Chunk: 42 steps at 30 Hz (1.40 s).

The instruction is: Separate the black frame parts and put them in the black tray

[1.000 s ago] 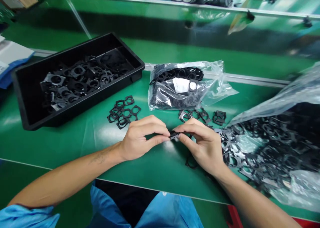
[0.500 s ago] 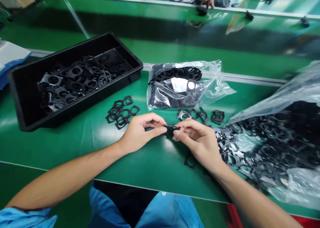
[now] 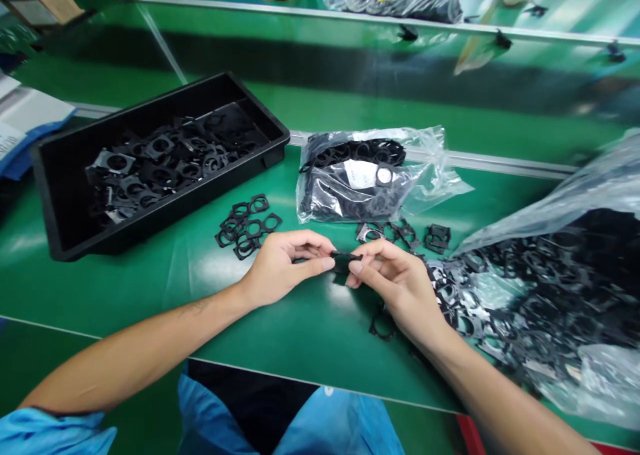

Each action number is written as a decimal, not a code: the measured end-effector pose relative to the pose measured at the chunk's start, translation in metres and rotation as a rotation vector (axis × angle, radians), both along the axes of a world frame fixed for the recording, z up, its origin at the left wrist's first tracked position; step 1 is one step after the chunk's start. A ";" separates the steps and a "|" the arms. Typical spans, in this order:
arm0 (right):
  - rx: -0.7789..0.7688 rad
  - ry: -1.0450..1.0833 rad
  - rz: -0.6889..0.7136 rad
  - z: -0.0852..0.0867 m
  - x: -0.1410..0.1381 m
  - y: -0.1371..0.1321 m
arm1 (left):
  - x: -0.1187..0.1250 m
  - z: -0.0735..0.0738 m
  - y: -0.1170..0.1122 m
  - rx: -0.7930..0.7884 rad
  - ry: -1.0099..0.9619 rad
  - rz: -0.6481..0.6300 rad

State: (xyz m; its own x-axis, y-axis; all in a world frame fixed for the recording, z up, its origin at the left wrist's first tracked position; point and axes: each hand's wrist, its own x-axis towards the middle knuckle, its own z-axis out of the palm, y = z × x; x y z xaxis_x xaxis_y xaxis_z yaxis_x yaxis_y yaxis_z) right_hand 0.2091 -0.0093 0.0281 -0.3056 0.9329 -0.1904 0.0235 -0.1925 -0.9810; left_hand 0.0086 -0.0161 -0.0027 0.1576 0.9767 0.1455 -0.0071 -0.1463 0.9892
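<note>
Between my two hands is a small black plastic part (image 3: 343, 262), raised over the green table (image 3: 280, 338). My left hand (image 3: 287, 265) pinches its left end between thumb and fingers. Its right end is pinched by my right hand (image 3: 393, 272). Fingertips cover both ends, so the part's full shape is hidden. Beyond my left hand lies a loose group of flat black ring frames (image 3: 253, 228). One more black ring frame (image 3: 382, 324) rests on the table just below my right hand. Several black parts (image 3: 437, 237) sit behind that hand.
A black tray (image 3: 170, 212) full of black parts stands at the left. A clear bag (image 3: 350, 195) of black rings lies at the back middle. On the right, a large open plastic bag (image 3: 545, 218) spills many black frames. A metal rail (image 3: 500, 165) runs behind.
The held part has tilted so that more of its face shows. A person's hand at the far table has left the view. The whole view has shifted slightly.
</note>
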 end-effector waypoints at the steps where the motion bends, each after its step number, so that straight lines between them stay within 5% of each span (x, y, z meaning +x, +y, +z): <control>1: 0.004 -0.015 0.005 0.001 0.000 0.000 | -0.001 0.000 0.001 0.002 -0.003 0.001; 6: 0.016 -0.036 0.033 0.004 0.001 -0.001 | -0.004 0.002 0.001 0.022 0.004 0.025; 14: -0.014 -0.019 -0.072 0.003 -0.001 0.001 | 0.001 0.009 0.001 -0.323 -0.111 0.034; 27: -0.001 -0.011 0.015 0.003 0.000 0.001 | 0.000 0.008 0.003 -0.545 -0.339 -0.089; 42: 0.000 -0.075 -0.010 0.006 0.002 0.003 | -0.008 0.010 0.007 -0.525 -0.271 -0.261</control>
